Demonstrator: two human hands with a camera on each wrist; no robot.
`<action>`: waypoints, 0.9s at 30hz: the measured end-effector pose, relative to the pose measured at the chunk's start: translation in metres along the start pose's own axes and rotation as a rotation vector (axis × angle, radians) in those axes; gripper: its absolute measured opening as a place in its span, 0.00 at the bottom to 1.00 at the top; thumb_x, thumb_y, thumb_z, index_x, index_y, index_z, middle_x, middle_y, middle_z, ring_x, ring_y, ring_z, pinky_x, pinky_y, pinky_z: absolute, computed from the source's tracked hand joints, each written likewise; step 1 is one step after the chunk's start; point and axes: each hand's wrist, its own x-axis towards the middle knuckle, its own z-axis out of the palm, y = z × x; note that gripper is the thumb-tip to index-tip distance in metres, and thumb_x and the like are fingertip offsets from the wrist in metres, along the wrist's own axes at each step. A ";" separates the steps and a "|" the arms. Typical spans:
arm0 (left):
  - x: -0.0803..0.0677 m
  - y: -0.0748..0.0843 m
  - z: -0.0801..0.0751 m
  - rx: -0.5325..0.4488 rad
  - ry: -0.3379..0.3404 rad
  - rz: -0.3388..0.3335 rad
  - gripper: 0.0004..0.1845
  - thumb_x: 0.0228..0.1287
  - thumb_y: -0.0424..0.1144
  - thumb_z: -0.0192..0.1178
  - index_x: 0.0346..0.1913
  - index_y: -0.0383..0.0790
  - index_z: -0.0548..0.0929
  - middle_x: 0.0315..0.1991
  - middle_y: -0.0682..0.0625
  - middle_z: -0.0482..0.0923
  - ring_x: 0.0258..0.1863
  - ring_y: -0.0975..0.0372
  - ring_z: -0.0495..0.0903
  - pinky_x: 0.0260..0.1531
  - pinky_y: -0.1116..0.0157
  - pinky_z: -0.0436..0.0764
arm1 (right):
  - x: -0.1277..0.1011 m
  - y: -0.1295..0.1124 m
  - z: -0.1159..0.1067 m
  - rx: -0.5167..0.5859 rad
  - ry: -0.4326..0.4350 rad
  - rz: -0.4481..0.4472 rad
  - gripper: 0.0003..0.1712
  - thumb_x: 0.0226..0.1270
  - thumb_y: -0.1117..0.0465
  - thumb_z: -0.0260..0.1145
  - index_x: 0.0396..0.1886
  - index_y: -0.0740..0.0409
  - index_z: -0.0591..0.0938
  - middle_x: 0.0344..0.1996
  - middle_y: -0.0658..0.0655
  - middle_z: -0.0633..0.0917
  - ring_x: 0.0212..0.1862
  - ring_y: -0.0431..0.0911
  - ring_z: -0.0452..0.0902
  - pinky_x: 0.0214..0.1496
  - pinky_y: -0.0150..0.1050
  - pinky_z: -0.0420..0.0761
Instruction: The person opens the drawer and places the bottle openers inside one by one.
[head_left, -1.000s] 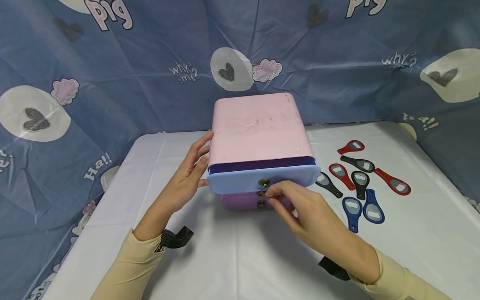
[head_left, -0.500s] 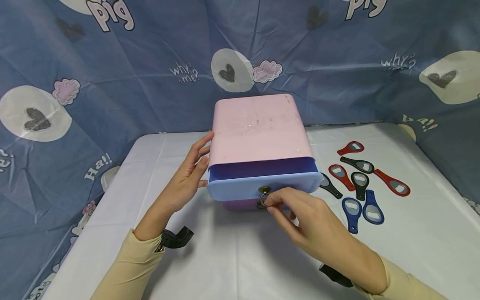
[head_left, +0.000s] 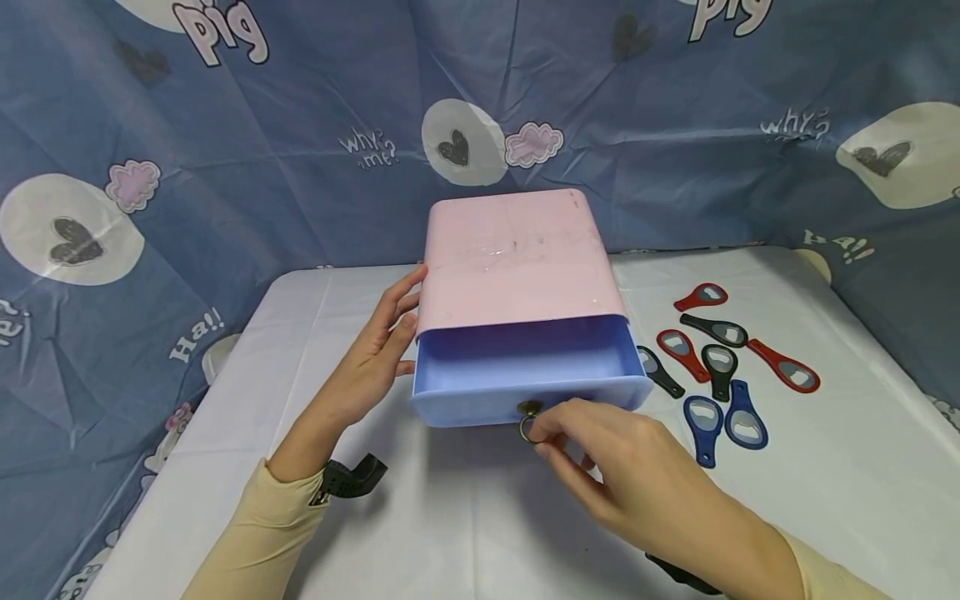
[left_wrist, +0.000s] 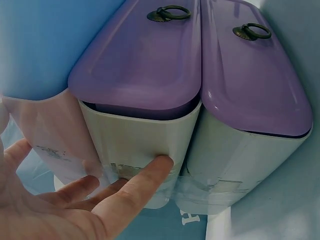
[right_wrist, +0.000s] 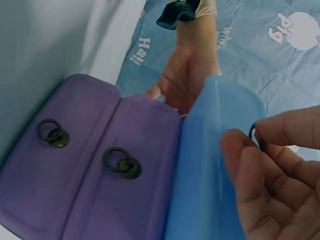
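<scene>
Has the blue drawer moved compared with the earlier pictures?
Yes. The blue drawer has slid out of the pink cabinet toward the person, pulled by the right hand pinching its ring handle; the cabinet has stayed in place.

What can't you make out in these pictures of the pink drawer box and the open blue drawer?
- Head view: the two purple lower drawers are hidden under the pulled-out blue plastic drawer.
- Head view: the front floor of the blue drawer is hidden by its front wall.
- Right wrist view: the brass ring pull is mostly covered by the right hand.
</scene>
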 end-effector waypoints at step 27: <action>0.000 0.000 0.000 0.033 0.013 0.000 0.29 0.91 0.48 0.40 0.86 0.72 0.51 0.84 0.45 0.58 0.78 0.40 0.69 0.57 0.31 0.84 | -0.019 -0.016 -0.013 0.049 -0.242 0.042 0.16 0.67 0.66 0.76 0.44 0.39 0.83 0.39 0.33 0.86 0.33 0.23 0.72 0.34 0.15 0.72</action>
